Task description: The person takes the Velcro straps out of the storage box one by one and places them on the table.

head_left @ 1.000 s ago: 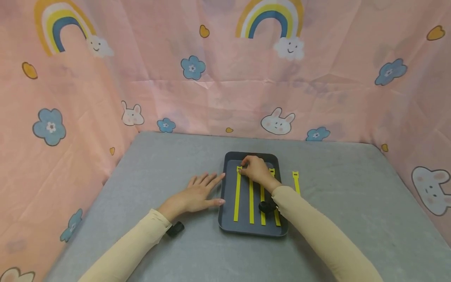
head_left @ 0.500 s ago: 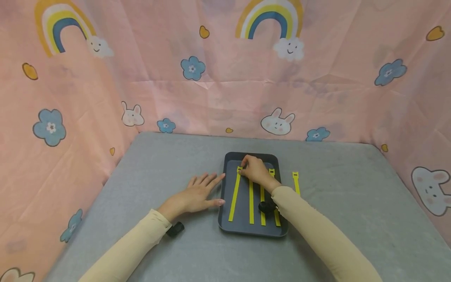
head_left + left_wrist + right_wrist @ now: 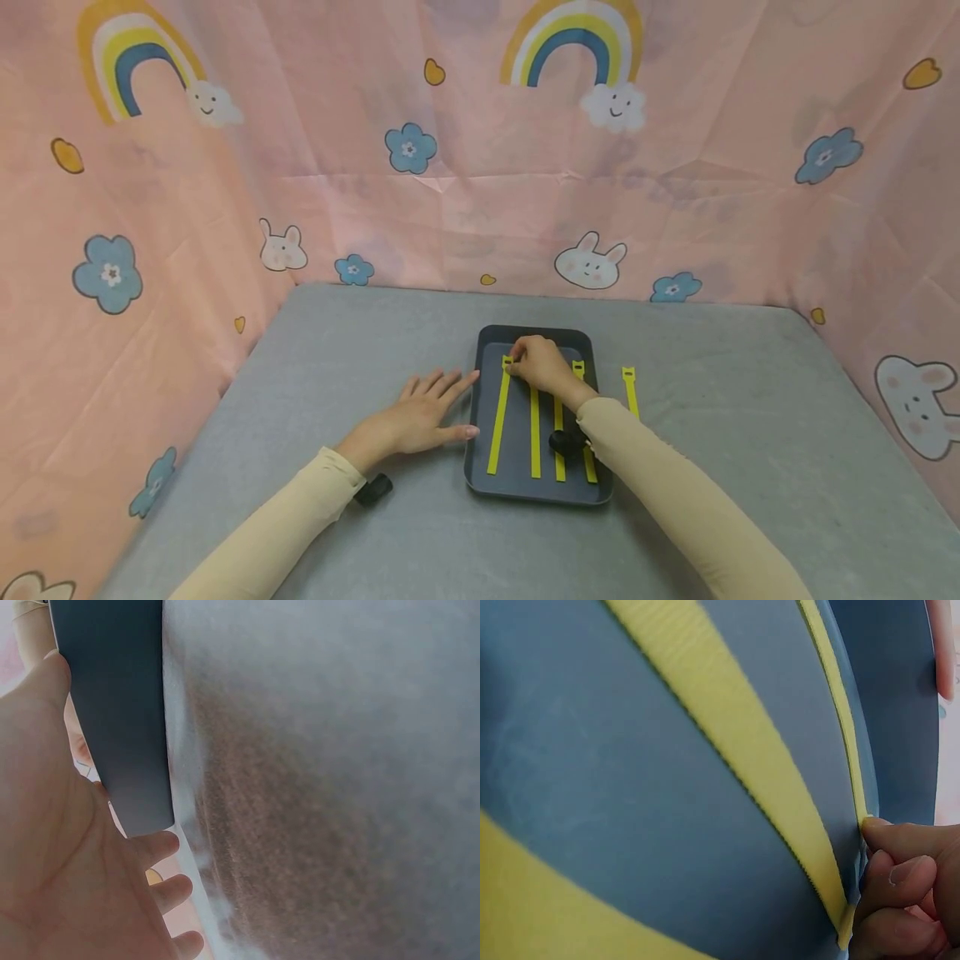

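A dark grey rectangular tray lies on the table, with several yellow cable straps lengthwise in it. My right hand pinches the slotted head end of the leftmost cable strap between thumb and fingers; that strap slants slightly, its tail towards the near left. In the right wrist view the thumb presses on the end of this thin-looking strap, near the tray's side wall. My left hand lies with fingers spread at the tray's left side. In the left wrist view its thumb touches the tray wall.
Another yellow cable strap lies on the grey table right of the tray, partly hidden by the right forearm. A pink printed curtain encloses the back and sides. Both wrists carry small black cameras.
The tail of the leftmost strap has swung left, so it now slants. Its head end, still pinched by my right hand, has shifted very slightly left. My left hand has stayed in place.
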Motion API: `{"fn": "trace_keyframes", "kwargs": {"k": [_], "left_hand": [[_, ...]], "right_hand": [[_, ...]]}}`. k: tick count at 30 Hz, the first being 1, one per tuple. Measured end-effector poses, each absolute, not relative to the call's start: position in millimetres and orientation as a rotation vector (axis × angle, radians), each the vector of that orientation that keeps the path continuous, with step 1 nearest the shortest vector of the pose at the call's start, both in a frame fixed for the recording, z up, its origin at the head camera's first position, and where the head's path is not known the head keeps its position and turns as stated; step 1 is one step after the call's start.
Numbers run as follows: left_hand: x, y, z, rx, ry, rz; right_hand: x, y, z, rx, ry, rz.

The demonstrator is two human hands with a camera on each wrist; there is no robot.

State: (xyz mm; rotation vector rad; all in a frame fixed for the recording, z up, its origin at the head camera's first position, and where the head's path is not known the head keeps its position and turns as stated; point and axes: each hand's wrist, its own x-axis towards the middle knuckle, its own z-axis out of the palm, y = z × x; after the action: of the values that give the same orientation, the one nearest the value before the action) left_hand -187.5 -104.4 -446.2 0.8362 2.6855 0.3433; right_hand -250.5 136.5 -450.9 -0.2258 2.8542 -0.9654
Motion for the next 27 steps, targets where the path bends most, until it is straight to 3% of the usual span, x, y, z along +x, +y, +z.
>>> {"fn": "trace_keyframes", "kwargs": {"k": [27], "left_hand": [[-187.4, -105.1, -447.7, 0.834, 2.685, 0.360]], "right_hand": [[-245.6, 134.1, -452.1, -0.332, 2.928, -1.146]]}}
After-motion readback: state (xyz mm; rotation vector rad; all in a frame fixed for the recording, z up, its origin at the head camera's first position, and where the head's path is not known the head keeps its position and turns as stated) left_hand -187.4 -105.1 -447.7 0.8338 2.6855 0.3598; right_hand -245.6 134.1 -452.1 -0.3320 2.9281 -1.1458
